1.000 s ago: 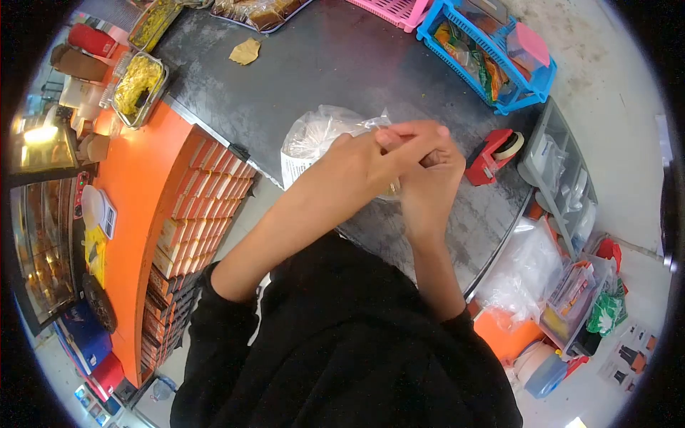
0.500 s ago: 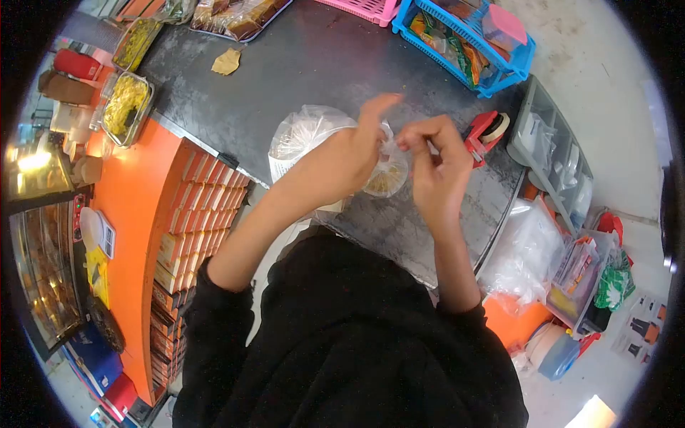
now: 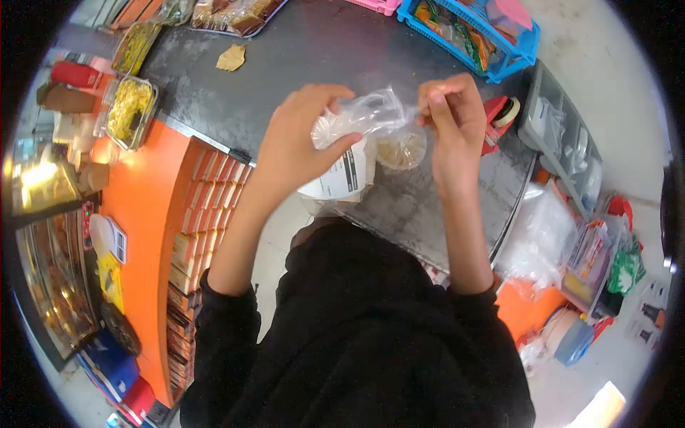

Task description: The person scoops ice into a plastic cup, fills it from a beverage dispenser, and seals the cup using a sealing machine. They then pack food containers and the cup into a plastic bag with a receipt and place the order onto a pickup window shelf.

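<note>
A clear plastic bag (image 3: pixel 360 118) stands at the near edge of the dark table, around a package with a white printed label (image 3: pixel 344 177). My left hand (image 3: pixel 303 132) curves round the bag's upper part from the left, thumb on the near side, fingers on the far side. Just right of the bag is a small round clear pouch or cup (image 3: pixel 401 150) with yellowish-brown contents; which of the two it is, I cannot tell. My right hand (image 3: pixel 455 118) is pinched at the gathered clear plastic above it, thumb against forefinger.
A red tape dispenser (image 3: pixel 499 121) lies right of my right hand, beside a grey divided tray (image 3: pixel 560 135). A blue basket (image 3: pixel 471 36) of packets stands at the back. A scrap of brown paper (image 3: pixel 231 58) and a tray of wrapped brown food (image 3: pixel 235 14) lie far left.
My left hand has moved left and back, opening from over the pouch to curve round the bag. My right hand has shifted right and away from me. The printed label now shows more.
</note>
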### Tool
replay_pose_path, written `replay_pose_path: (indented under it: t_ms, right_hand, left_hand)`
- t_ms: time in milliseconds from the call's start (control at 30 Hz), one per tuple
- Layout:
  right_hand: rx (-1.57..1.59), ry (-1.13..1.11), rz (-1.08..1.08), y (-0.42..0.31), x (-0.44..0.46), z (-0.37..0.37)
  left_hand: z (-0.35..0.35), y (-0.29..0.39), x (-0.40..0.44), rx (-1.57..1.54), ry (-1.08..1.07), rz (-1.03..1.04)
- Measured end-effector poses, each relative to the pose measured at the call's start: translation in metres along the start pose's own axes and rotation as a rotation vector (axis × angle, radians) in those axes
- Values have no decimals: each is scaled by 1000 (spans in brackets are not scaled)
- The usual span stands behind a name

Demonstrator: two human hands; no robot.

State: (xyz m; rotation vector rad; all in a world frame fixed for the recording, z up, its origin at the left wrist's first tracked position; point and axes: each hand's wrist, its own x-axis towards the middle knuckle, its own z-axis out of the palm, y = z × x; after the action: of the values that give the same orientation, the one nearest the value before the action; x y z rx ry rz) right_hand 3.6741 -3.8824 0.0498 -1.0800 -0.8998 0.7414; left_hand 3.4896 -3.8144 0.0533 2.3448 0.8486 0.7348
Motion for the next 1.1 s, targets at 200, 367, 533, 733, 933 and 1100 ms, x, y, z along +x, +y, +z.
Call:
replay_pose_path:
  t_ms: [200, 367, 533, 733, 933, 1100]
  right_hand:
    - [-57, -36, -83, 0, 25, 16]
    - [265, 139, 112, 12, 25, 15]
    - [286, 282, 125, 6, 14, 11]
    - [378, 292, 94, 1, -8, -17]
    - [371, 486, 73, -67, -85, -34]
    - [304, 767, -70, -150, -188, -66]
  left_hand:
    - [20, -38, 36, -107, -321, 247]
    - [25, -41, 53, -336, -581, 133]
    - [36, -39, 70, -90, -763, 175]
    - [52, -9, 59, -368, -674, 77]
    - [58, 60, 27, -130, -589, 349]
    - [67, 175, -22, -456, -737, 471]
